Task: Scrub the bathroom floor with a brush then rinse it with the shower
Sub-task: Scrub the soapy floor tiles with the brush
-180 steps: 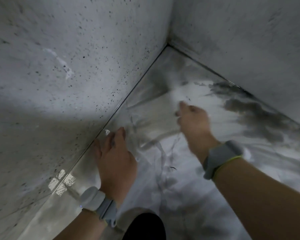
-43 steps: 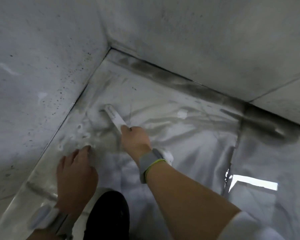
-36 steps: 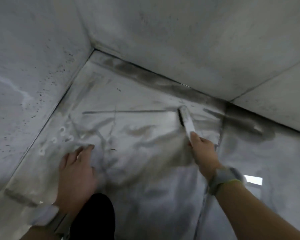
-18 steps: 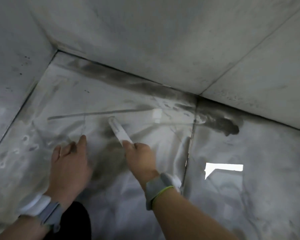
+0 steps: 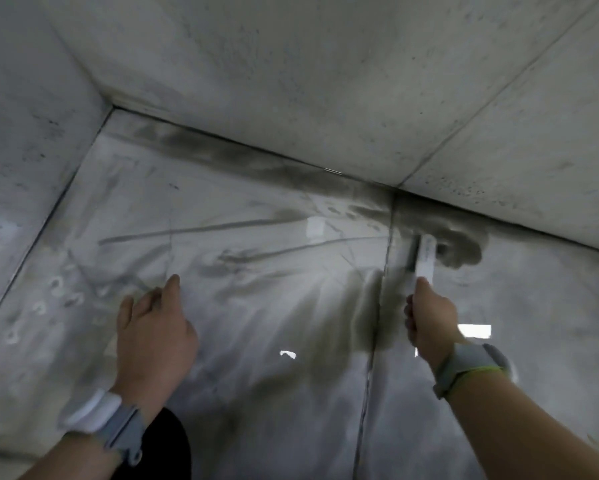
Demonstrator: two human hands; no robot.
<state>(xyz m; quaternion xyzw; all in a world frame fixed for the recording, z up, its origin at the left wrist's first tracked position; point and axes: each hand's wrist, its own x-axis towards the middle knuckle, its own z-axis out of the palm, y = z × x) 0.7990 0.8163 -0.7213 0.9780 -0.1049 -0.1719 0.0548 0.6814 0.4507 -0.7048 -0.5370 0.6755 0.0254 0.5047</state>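
Head view, setting: a person crouches over a wet, glossy grey-white tiled bathroom floor point(image 5: 256, 323) in a corner formed by two speckled grey walls point(image 5: 291, 64).
Head view, right hand: the right hand point(image 5: 427, 320) is clenched around the handle of a long, narrow white scrubbing brush point(image 5: 424, 256), a grey wristband with a yellow-green edge point(image 5: 471, 368) on its wrist.
Head view, brush position: the brush head lies on the floor just right of a dark grout line point(image 5: 382, 271), at the left edge of a dark grey smear of grime point(image 5: 460, 249) near the far wall; it looks blurred, so its bristle side is hard to read.
Head view, left hand: the left hand point(image 5: 152, 330) rests on the floor with fingers loosely spread and holding nothing, apparently bracing the body; a white-and-grey band point(image 5: 100, 414) sits on its wrist.
Head view, dirt remaining: a dark band of grime point(image 5: 242, 157) runs along the foot of the far wall, and thin grey streaks point(image 5: 194, 230) cross the middle tile.
Head view, progress: scrubbing appears well under way but unfinished, since loosened dirty water is spread over the tiles and the wall edge is still dark.
Head view, still to do: the rest of the scrubbing, then the whole rinse; no shower head or running water is visible.
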